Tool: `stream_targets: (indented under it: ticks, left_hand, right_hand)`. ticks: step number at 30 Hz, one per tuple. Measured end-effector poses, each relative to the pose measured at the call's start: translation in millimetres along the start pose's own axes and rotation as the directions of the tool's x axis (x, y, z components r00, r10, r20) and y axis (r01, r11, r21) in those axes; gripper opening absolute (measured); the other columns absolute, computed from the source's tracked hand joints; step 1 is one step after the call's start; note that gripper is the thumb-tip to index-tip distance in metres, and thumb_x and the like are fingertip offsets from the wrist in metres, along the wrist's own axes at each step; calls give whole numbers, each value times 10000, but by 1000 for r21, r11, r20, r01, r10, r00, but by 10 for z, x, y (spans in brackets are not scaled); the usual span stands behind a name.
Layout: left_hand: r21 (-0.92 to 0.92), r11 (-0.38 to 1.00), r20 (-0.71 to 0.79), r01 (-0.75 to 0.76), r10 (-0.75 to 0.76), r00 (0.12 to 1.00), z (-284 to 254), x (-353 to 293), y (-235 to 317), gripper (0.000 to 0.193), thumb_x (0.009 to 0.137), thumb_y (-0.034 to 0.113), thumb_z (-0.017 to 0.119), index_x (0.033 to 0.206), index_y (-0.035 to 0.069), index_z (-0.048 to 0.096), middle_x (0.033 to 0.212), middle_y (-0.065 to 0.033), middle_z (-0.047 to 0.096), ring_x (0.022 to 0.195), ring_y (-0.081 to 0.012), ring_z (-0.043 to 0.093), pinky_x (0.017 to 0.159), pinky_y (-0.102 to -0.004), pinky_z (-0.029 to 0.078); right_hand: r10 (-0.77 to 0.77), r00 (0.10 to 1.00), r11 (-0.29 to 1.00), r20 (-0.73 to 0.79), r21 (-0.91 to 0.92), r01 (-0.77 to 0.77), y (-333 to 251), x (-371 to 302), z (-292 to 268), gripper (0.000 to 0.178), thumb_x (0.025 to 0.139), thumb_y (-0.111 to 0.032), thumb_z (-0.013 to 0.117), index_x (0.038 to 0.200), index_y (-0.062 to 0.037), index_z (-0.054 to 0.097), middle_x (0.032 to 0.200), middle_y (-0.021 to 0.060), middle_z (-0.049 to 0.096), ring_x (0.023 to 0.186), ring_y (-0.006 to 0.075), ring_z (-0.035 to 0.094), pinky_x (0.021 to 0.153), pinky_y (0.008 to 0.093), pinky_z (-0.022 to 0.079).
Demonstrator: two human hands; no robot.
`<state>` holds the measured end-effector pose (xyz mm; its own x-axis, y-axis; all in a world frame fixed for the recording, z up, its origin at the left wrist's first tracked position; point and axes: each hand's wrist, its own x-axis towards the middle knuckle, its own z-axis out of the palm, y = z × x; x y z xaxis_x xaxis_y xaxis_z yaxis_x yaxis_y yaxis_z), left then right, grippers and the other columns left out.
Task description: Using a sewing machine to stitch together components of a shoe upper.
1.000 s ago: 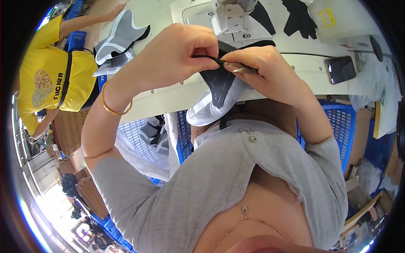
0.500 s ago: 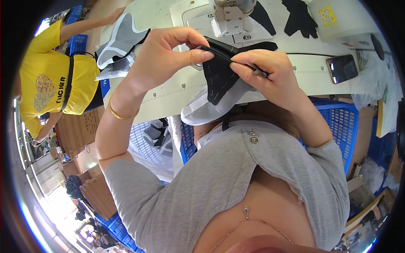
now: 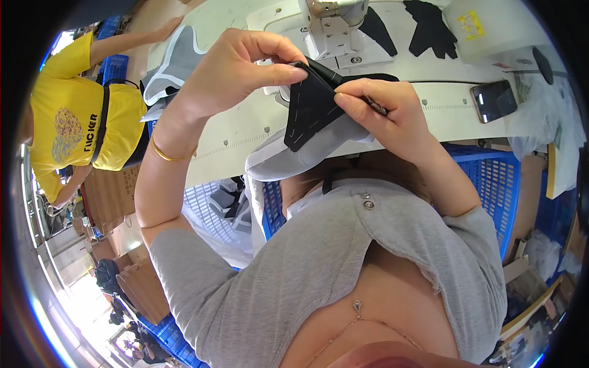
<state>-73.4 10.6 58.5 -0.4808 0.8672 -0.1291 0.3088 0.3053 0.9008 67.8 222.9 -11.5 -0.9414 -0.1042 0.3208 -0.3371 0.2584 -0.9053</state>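
Observation:
A fabric piece of black cloth (image 3: 310, 113) and pale grey cloth (image 3: 273, 156) hangs between my hands over the near edge of the white sewing table (image 3: 230, 156). Light stitch marks run along the black part. My left hand (image 3: 242, 76) pinches its upper left edge between thumb and fingers. Further right, my right hand (image 3: 389, 110) pinches the folded edge of the same piece. A slim dark tool (image 3: 375, 106) pokes out from under the right fingers; its kind is mostly hidden. Just beyond the cloth stands the sewing machine (image 3: 334, 30).
A black glove-shaped piece (image 3: 431, 30) and a phone (image 3: 494, 101) lie on the right of the table. Grey and white pieces (image 3: 175, 64) are stacked at left, beside a person in yellow (image 3: 80, 116). A blue crate (image 3: 491, 190) stands below the table's right side.
The fabric piece has shifted slightly left, its black face turned flatter toward me. My left hand has risen a little; both hands keep their pinch.

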Motion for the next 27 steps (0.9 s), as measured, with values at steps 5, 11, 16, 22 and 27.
stream_targets:
  ticks: [5,11,16,22,27]
  left_hand:
    - [-52,998,15,22,-21,1000,-57,92,46,133,867,79,710,956,-20,698,879,-38,676,820,-80,597,717,-222,481]
    - [-172,984,-136,48,-72,988,-208,299,-56,112,860,76,713,942,-1,709,859,-33,683,762,-82,598,685,-220,477]
    - [-485,875,-203,4,-117,972,-324,510,49,72,860,31,699,926,2,695,847,-45,693,774,-108,629,689,-211,465]
    - [-522,852,-257,38,-199,946,-298,630,-12,71,823,89,737,807,20,730,746,3,606,752,-64,531,713,-223,387]
    - [-472,877,-179,87,-193,965,-353,635,-16,64,845,68,701,835,10,729,823,-5,625,798,-67,538,758,-231,398]
  right_hand:
    - [-307,950,915,-53,-290,279,106,61,25,147,849,-140,709,937,-27,673,744,112,666,618,254,633,580,313,491]
    - [-65,970,997,-234,-47,56,-52,234,71,125,871,-133,681,887,-9,672,663,63,614,583,131,570,543,275,442]
    - [99,917,983,-386,184,-29,-36,471,65,199,900,-179,655,842,11,669,595,-29,533,585,23,433,523,225,363]
    - [128,910,950,-393,312,1,-39,518,23,227,911,-186,647,820,21,668,611,-56,537,599,18,423,535,220,356]
    - [120,905,950,-407,313,14,-22,526,24,228,914,-184,646,807,17,666,601,-66,516,594,17,410,529,224,340]
